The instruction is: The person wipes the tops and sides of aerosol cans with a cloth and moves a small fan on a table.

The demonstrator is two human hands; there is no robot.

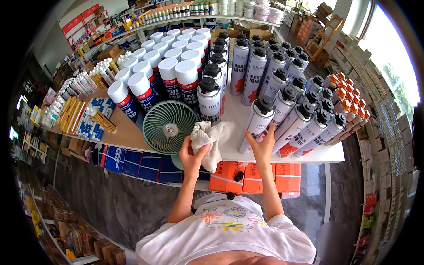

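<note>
Cloth (211,142) bunched in the left hand (191,158), near can (258,117) clasped by the right hand (263,145): wiping seems in hand, next calling for steady hold.

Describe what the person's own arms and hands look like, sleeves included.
The left hand and right hand are bare, with no gloves, rings or watch that I can make out. The forearms are uncovered too. The short, loose white sleeves belong to a white shirt with a colourful floral print.
</note>
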